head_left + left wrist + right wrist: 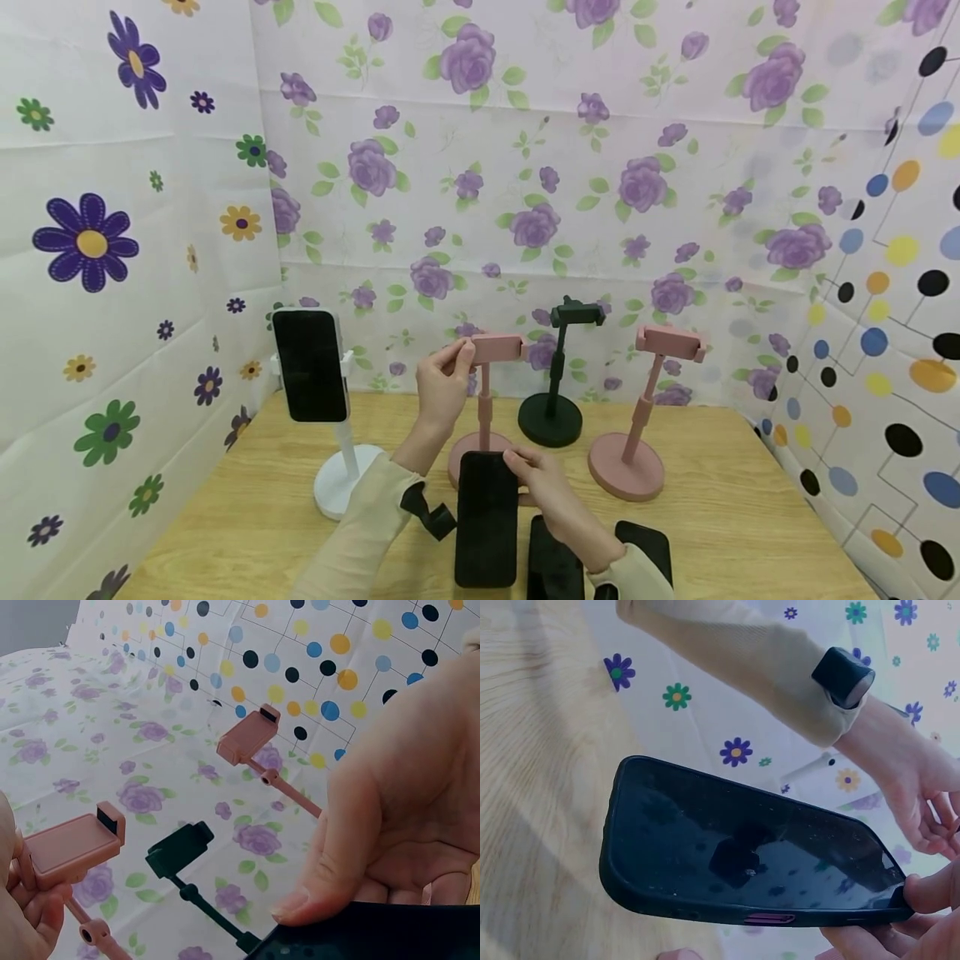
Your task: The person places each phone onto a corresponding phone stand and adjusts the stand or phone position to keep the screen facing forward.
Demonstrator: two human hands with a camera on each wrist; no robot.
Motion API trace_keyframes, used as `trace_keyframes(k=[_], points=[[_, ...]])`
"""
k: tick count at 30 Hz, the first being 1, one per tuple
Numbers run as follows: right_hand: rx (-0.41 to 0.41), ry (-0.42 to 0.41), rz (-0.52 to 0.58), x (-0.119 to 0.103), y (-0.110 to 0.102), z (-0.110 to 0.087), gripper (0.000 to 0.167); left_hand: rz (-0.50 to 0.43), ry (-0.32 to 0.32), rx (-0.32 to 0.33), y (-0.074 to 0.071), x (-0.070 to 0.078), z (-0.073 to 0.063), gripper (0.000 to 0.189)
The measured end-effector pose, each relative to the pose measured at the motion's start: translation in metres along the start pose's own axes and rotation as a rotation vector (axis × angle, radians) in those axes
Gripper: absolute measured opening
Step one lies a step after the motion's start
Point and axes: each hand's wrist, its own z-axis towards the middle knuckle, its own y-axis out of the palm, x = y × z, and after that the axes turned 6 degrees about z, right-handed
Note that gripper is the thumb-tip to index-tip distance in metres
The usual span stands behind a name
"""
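My left hand (441, 385) pinches the left end of the holder of a pink phone stand (500, 347), which stands upright on its round base. My right hand (553, 492) grips a black smartphone (486, 525) by its upper right corner, thumb on the screen side. The phone hangs upright in front of that stand's base, hiding part of it. In the right wrist view the phone (735, 840) shows its dark screen, with the thumb at one end. In the left wrist view the holder's clip (109, 819) stands at the far end from the left fingers.
On the left, a white stand (347, 454) carries a phone (309, 367). A dark green stand (551, 417) and another pink stand (626, 467) stand behind and to the right. Two phones, one nearer (555, 571) and one farther right (649, 546), lie on the wooden table (738, 517).
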Motion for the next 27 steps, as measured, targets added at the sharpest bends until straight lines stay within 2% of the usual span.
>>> trace_keyframes(k=[9, 16, 27], points=[[0.008, -0.058, 0.009, -0.01, -0.001, -0.001, 0.031, -0.011, -0.023, 0.01, -0.001, 0.0, 0.003, 0.032], [0.001, -0.081, 0.002, -0.02, -0.002, -0.002, 0.03, -0.017, -0.055, 0.014, 0.0, 0.004, 0.003, 0.031], [0.033, -0.128, -0.002, -0.032, 0.001, 0.0, 0.032, -0.049, -0.086, -0.023, -0.001, 0.005, 0.004, 0.03]])
